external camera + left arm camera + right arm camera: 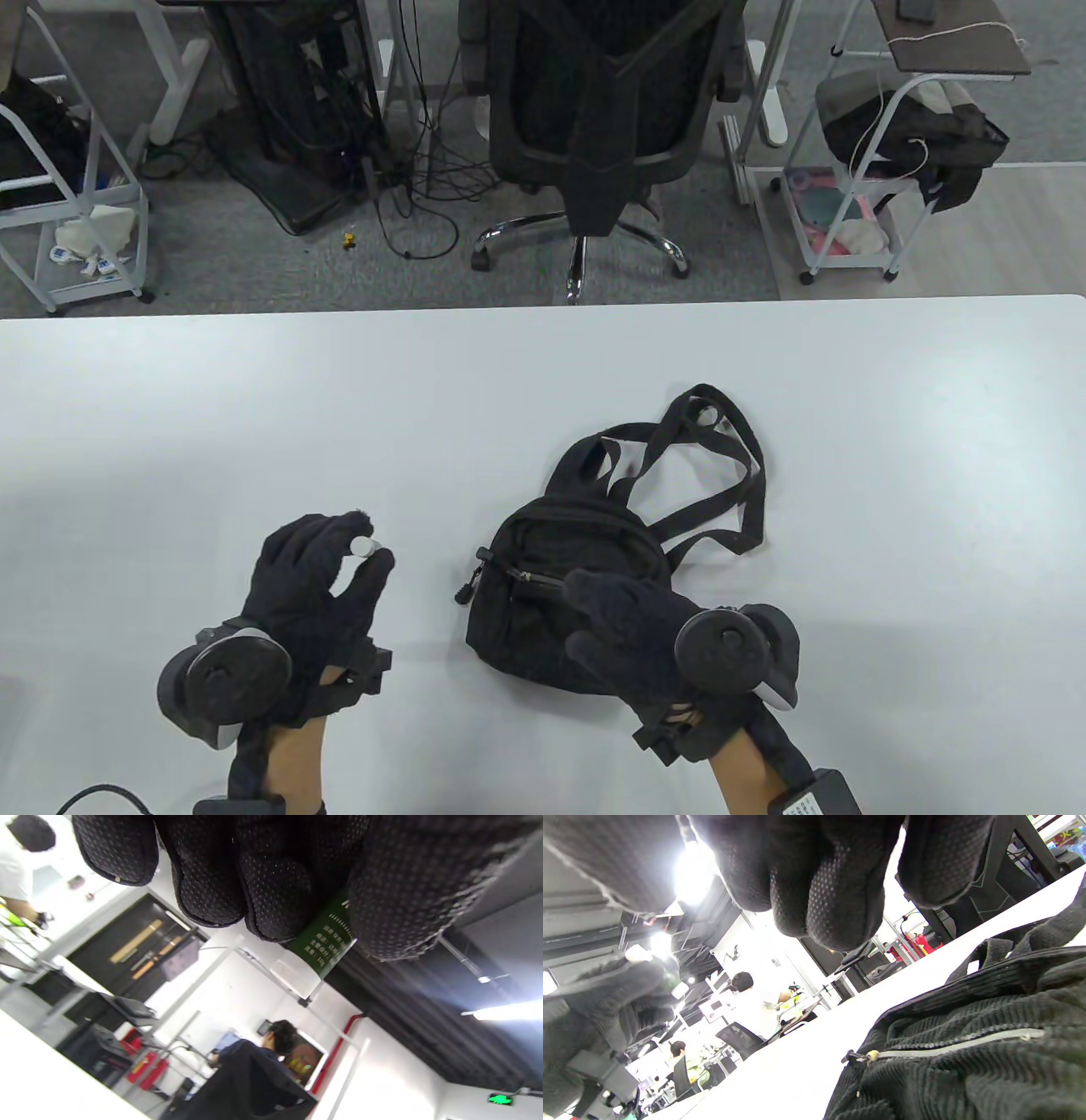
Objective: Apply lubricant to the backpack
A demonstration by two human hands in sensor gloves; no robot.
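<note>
Though blurred, the green tube label shows print.

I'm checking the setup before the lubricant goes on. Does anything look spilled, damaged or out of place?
Nothing stands out. The backpack lies flat on the table, straps loose, zipper intact. The left hand holds the small lubricant tube; no spill visible.

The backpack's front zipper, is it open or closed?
Closed: in the right wrist view the zipper runs as one joined line across the backpack, its slider at the end.
</note>
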